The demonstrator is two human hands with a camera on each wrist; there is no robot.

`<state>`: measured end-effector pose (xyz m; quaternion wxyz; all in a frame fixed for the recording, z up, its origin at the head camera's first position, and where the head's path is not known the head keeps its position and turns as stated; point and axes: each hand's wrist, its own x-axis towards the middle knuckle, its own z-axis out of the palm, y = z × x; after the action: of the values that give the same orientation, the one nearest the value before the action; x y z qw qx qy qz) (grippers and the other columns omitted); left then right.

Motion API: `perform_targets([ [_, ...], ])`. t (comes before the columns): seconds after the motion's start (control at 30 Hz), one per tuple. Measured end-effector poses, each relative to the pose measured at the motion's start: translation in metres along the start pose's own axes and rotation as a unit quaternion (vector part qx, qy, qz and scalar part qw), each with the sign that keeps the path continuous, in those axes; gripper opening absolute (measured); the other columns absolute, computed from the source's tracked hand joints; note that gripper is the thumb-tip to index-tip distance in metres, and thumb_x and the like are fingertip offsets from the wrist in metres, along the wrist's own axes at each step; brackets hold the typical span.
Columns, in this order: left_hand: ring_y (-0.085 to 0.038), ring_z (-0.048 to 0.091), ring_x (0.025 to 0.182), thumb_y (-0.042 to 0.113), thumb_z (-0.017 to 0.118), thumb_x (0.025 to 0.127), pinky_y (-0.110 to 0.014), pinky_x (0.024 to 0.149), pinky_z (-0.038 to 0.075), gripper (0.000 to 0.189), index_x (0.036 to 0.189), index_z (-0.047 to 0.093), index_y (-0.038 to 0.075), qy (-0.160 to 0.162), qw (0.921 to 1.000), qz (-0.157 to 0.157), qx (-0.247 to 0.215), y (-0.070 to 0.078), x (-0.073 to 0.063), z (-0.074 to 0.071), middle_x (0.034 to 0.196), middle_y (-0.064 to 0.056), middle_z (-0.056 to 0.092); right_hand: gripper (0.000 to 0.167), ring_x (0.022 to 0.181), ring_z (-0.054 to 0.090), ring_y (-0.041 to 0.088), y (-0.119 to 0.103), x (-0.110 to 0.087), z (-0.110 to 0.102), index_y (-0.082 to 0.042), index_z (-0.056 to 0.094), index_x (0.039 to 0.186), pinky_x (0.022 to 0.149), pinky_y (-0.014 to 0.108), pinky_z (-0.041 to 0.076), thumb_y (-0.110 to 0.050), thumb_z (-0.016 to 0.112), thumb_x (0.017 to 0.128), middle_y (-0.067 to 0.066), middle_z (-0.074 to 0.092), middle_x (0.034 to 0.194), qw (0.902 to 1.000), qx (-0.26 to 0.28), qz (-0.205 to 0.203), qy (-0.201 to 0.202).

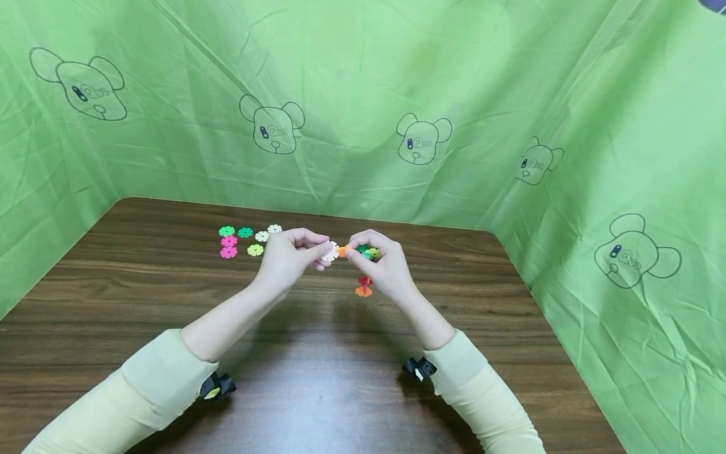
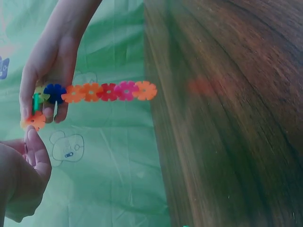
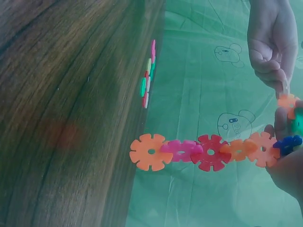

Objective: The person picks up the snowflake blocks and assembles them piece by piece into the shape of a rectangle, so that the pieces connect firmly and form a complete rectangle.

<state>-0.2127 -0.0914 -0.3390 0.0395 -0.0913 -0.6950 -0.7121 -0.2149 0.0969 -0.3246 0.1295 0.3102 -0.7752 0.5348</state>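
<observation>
My left hand (image 1: 286,258) pinches a white snowflake disc (image 1: 331,253) between thumb and fingers. Against its edge sits an orange snowflake disc (image 2: 35,121), at the end of a linked chain. My right hand (image 1: 388,265) grips that chain near the orange disc, its fingers hiding some of the links. Beyond the fingers, the chain runs through a blue disc (image 2: 55,93), orange ones, a red disc (image 3: 210,152) and a pink disc (image 3: 181,150) to an orange end disc (image 3: 151,152). In the head view this stretch hangs down beside the right hand, above the table.
Loose snowflake discs lie on the wooden table (image 1: 170,277) at the back left: a green disc (image 1: 227,231), a teal disc (image 1: 245,232), pink ones (image 1: 229,252), white ones and a yellow-green disc (image 1: 256,250). A green cloth (image 1: 351,82) stands behind and at the sides.
</observation>
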Motion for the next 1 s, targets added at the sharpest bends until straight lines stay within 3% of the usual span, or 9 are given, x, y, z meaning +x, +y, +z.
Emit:
perform_targets([
  [0.1,-0.014,0.069,0.063,0.005,0.07,0.084,-0.032,0.061,0.058,0.02,0.099,0.067,-0.008,0.01,0.9999,-0.002,-0.006,0.0,-0.001,0.002,0.084,-0.016,0.07,0.004,0.074,0.059,0.011,0.0,0.0,0.0,0.005,0.065,0.085,0.062,0.02,0.049,0.001,0.068,0.083,0.015,0.066,0.091,1.0,0.004,0.008,0.002],
  [0.3,-0.014,0.067,0.059,0.003,0.07,0.083,-0.032,0.06,0.058,0.021,0.1,0.067,-0.009,0.015,0.9994,-0.006,-0.03,-0.001,-0.002,0.006,0.082,-0.014,0.07,0.006,0.073,0.063,0.033,-0.003,-0.002,-0.001,0.006,0.066,0.086,0.061,0.02,0.051,0.001,0.068,0.084,0.018,0.066,0.092,0.9994,0.029,0.02,-0.004],
  [0.5,-0.013,0.066,0.058,0.001,0.069,0.084,-0.032,0.061,0.058,0.022,0.101,0.065,-0.011,0.013,0.9991,-0.008,-0.041,-0.004,-0.001,0.008,0.081,-0.011,0.07,0.006,0.066,0.06,0.025,0.0,-0.003,0.0,0.004,0.067,0.087,0.056,0.018,0.046,-0.001,0.067,0.085,0.016,0.066,0.093,0.9985,0.037,0.039,-0.009],
  [0.7,-0.015,0.068,0.063,0.006,0.071,0.083,-0.034,0.064,0.058,0.023,0.101,0.066,-0.008,-0.01,0.9995,-0.015,-0.025,-0.008,0.001,0.004,0.086,-0.015,0.07,0.007,0.076,0.064,0.039,0.002,-0.003,-0.001,0.004,0.064,0.089,0.063,0.02,0.05,-0.003,0.065,0.087,0.021,0.067,0.083,0.9966,0.054,0.051,-0.034],
  [0.87,-0.019,0.069,0.068,0.012,0.072,0.083,-0.036,0.067,0.058,0.028,0.103,0.065,-0.006,-0.04,0.999,-0.018,-0.001,-0.009,0.003,-0.002,0.09,-0.018,0.07,0.008,0.076,0.067,0.03,0.004,-0.002,-0.005,0.003,0.065,0.091,0.066,0.028,0.054,-0.004,0.066,0.087,0.023,0.068,0.082,0.9958,0.049,0.064,-0.043],
  [1.0,-0.02,0.07,0.071,0.018,0.073,0.083,-0.035,0.069,0.058,0.033,0.109,0.064,-0.001,-0.071,0.9956,-0.004,0.061,-0.009,0.008,-0.014,0.094,-0.019,0.07,0.009,0.076,0.069,0.027,0.006,-0.002,-0.012,0.002,0.067,0.093,0.067,0.033,0.056,-0.004,0.067,0.086,0.02,0.069,0.084,0.9961,0.038,0.07,-0.039],
])
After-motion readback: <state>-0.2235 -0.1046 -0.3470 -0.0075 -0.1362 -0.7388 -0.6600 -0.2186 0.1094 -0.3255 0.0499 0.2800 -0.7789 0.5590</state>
